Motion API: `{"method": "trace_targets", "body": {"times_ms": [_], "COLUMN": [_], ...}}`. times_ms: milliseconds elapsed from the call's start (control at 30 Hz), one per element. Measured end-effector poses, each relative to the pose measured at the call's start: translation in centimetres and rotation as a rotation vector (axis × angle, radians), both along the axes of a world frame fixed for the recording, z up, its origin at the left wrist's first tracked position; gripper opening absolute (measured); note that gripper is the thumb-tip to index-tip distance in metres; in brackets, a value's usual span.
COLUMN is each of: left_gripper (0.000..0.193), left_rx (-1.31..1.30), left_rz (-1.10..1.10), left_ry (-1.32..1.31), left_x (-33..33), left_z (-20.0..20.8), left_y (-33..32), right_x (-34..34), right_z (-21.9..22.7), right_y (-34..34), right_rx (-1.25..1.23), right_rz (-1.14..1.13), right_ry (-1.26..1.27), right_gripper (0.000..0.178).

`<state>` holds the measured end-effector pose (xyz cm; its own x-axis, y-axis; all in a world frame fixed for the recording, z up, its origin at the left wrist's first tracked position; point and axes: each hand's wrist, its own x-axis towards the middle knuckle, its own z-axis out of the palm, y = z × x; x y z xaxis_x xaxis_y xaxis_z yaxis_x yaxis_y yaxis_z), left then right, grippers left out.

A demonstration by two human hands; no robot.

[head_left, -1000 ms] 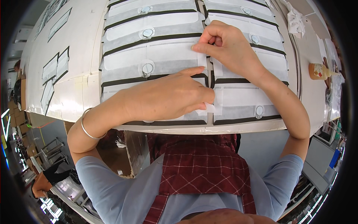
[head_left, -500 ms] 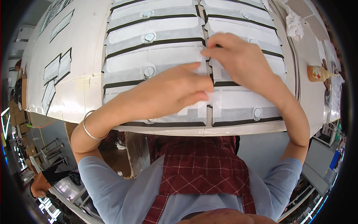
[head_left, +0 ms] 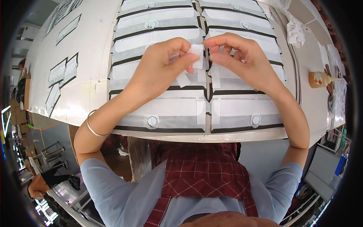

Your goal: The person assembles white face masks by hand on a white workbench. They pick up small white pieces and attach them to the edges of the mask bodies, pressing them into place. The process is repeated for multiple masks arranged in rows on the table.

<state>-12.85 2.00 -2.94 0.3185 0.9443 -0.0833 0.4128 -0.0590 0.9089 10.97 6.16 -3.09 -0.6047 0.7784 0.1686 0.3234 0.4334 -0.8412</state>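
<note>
My left hand (head_left: 162, 64) pinches small white strips (head_left: 197, 56) between thumb and fingers, above the left column of panels. Another white strip (head_left: 183, 80) slants out below this hand. My right hand (head_left: 244, 62) is just to the right, thumb and index finger apart and curved, with nothing visible between them. Beneath both hands lie flat white-and-grey panels with black edges, such as the nearest left panel (head_left: 170, 104) and the nearest right panel (head_left: 242, 108). Each of these two carries a round disc, and a white strip lies at its inner end.
The panels run away from me in two columns on a pale table (head_left: 89, 96). Small black-edged pieces (head_left: 57, 73) lie at the left. On the right stand a bottle of amber liquid (head_left: 319, 79) and a crumpled white sheet (head_left: 295, 32).
My left hand has moved away from the nearest row, up and leftward, and now shows the strips it holds. My right hand stays close by, its fingers now apart. The view has shifted slightly.
</note>
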Motion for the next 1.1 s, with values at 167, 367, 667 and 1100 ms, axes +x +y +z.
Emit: {"method": "trace_targets", "body": {"times_ms": [167,367,667,1100], "left_gripper": [0.016,0.016,0.018,0.049], "left_rx": [-0.001,0.014,0.756,0.729], "left_rz": [-0.027,-0.013,-0.163,-0.331], "left_ry": [0.055,0.123,0.647,0.840], "left_x": [1.6,0.8,0.2,1.0], "left_z": [0.3,-0.9,-1.4,-0.3], "left_y": [0.8,1.7,3.3,2.9], "right_x": [-0.8,1.7,1.2,0.4], "right_z": [0.8,-2.5,-2.9,-2.9], "right_y": [1.3,4.5,7.8,7.6], "right_rx": [-0.091,-0.345,-0.249,-0.323], "right_rz": [-0.039,-0.070,-0.003,-0.073], "right_ry": [-0.032,0.036,-0.069,-0.113], "right_gripper": [0.015,0.017,0.020,0.020]}}
